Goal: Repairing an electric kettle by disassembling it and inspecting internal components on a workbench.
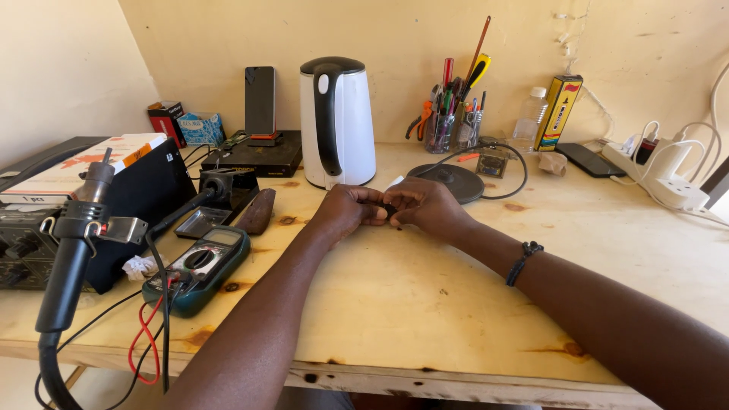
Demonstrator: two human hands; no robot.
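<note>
1. Head view, landmark: white kettle (338, 121) standing at the back of the wooden surface (425, 304).
2. Left hand (345, 212) and right hand (425, 205) meet just in front of the kettle, both curled shut, pinching a small dark part (389, 210) between the fingertips; it is mostly hidden, kind unclear.
3. Both forearms rest on the surface, likely to steady fine work.
4. Kettle base (446, 181) sits bare right of the kettle, cord looped behind it.
5. Multimeter (199, 267) lies left of and nearer than the kettle, leads trailing off the edge, within reach.
6. Tool cup (448, 125) stands right of the kettle by the wall.
</note>
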